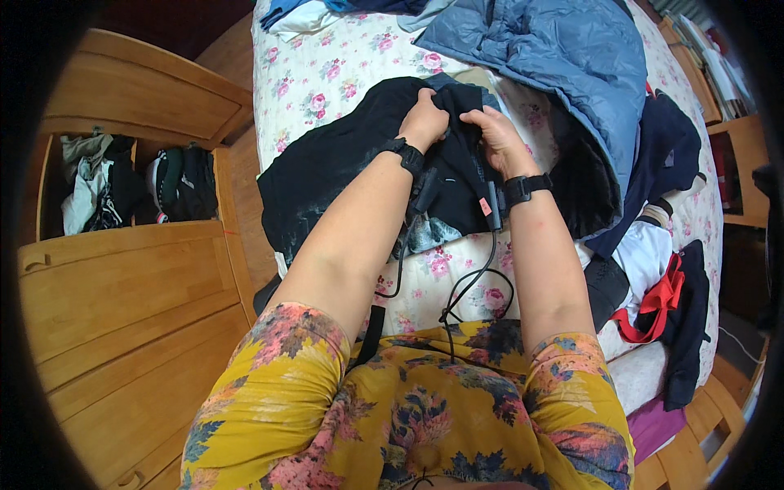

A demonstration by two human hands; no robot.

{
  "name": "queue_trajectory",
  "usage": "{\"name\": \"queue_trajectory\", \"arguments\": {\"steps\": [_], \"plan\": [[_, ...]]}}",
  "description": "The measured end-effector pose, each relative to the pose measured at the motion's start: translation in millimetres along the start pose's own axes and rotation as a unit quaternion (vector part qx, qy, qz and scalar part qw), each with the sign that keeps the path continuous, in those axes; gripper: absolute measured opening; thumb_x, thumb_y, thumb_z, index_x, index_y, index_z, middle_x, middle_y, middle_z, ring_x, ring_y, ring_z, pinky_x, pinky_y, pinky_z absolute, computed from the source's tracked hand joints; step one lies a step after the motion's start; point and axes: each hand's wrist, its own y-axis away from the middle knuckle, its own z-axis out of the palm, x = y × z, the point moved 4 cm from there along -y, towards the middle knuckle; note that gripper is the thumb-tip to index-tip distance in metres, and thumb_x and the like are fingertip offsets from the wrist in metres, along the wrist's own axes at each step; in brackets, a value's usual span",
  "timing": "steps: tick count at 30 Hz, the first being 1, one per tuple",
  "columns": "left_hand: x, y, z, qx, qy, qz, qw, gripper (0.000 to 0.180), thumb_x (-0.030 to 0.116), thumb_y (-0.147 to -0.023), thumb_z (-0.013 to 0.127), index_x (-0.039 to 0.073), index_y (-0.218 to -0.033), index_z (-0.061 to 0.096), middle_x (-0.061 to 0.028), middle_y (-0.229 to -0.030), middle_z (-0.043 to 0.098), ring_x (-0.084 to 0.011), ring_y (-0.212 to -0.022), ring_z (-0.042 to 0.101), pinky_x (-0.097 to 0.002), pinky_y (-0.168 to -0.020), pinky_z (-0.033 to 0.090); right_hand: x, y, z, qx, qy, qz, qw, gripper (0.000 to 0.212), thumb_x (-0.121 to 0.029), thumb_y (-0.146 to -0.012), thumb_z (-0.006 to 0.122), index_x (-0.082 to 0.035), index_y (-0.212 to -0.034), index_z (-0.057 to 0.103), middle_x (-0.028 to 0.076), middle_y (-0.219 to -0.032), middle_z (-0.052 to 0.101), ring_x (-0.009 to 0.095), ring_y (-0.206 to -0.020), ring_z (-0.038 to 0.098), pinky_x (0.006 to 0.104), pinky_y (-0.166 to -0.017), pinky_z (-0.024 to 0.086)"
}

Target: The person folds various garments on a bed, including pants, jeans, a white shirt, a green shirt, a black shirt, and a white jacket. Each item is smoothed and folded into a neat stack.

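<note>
A black garment [327, 175] with pale smudges near its lower edge lies spread on the bed; its exact kind is unclear. My left hand [425, 122] is closed on its upper part, fingers curled into the cloth. To the right of it, my right hand [498, 140] grips the garment's right side, thumb stretched across and the other fingers partly hidden. A dark blue-grey cloth [445, 80] shows just beyond my hands. Black bands circle both wrists, and dark cables [469, 286] hang between my forearms.
A blue-grey puffy jacket [539, 49] with a dark lining lies at the far right of the floral bedsheet [314, 102]. More clothes, including a red strap-like piece [653, 302], are heaped at the right. An open wooden cabinet [131, 269] with folded clothes stands at the left.
</note>
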Motion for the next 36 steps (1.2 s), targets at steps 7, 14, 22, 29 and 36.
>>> {"name": "queue_trajectory", "arguments": {"steps": [7, 14, 22, 29, 36], "plan": [[-10.4, 17.8, -9.1, -0.068, 0.333, 0.068, 0.938, 0.032, 0.009, -0.092, 0.048, 0.006, -0.124, 0.042, -0.0071, -0.081, 0.059, -0.0145, -0.066, 0.060, -0.0258, -0.060, 0.049, 1.6, -6.8, -3.2, 0.093, -0.059, 0.015, 0.994, 0.030, -0.005, -0.079, 0.069, 0.001, -0.106, 0.058, 0.013, -0.094, 0.063, 0.023, -0.082, 0.063, 0.0353, -0.070, 0.054], [-39.1, 58.5, -54.8, -0.092, 0.567, 0.170, 0.801, 0.021, 0.002, -0.089, 0.039, 0.010, -0.100, 0.056, -0.0060, -0.097, 0.061, -0.0175, -0.086, 0.060, -0.0331, -0.076, 0.049, -3.7, 1.5, -20.9, 0.119, 0.038, 0.046, 0.991, 0.023, -0.013, -0.085, 0.067, -0.003, -0.105, 0.063, 0.007, -0.093, 0.064, 0.025, -0.086, 0.063, 0.0360, -0.072, 0.053], [-9.4, 34.1, -29.2, -0.102, 0.510, 0.129, 0.844, 0.021, 0.005, -0.091, 0.048, 0.003, -0.110, 0.057, -0.0043, -0.094, 0.061, -0.0151, -0.085, 0.059, -0.0306, -0.082, 0.048, -5.6, 15.1, 16.8, -0.094, 0.088, 0.064, 0.990, 0.053, -0.039, -0.084, 0.070, 0.001, -0.117, 0.060, 0.012, -0.107, 0.064, 0.018, -0.095, 0.060, 0.0299, -0.082, 0.048], [-12.6, 22.1, -12.9, -0.063, 0.413, 0.111, 0.902, 0.039, 0.003, -0.088, 0.056, 0.002, -0.127, 0.054, -0.0033, -0.089, 0.061, -0.0107, -0.076, 0.058, -0.0232, -0.073, 0.049, -1.5, 16.4, 6.8, -0.072, -0.062, 0.207, 0.974, 0.015, -0.022, -0.083, 0.071, -0.010, -0.086, 0.064, 0.000, -0.075, 0.066, 0.015, -0.060, 0.062, 0.0259, -0.056, 0.053], [-12.4, 19.0, -8.5, -0.056, 0.360, 0.131, 0.922, 0.046, 0.006, -0.090, 0.056, 0.004, -0.135, 0.047, -0.0028, -0.088, 0.061, -0.0094, -0.078, 0.058, -0.0230, -0.072, 0.049, -2.4, 9.8, -8.1, 0.056, -0.127, 0.042, 0.989, 0.021, -0.011, -0.082, 0.066, 0.000, -0.100, 0.063, 0.012, -0.094, 0.069, 0.023, -0.080, 0.068, 0.0358, -0.075, 0.058]]}}
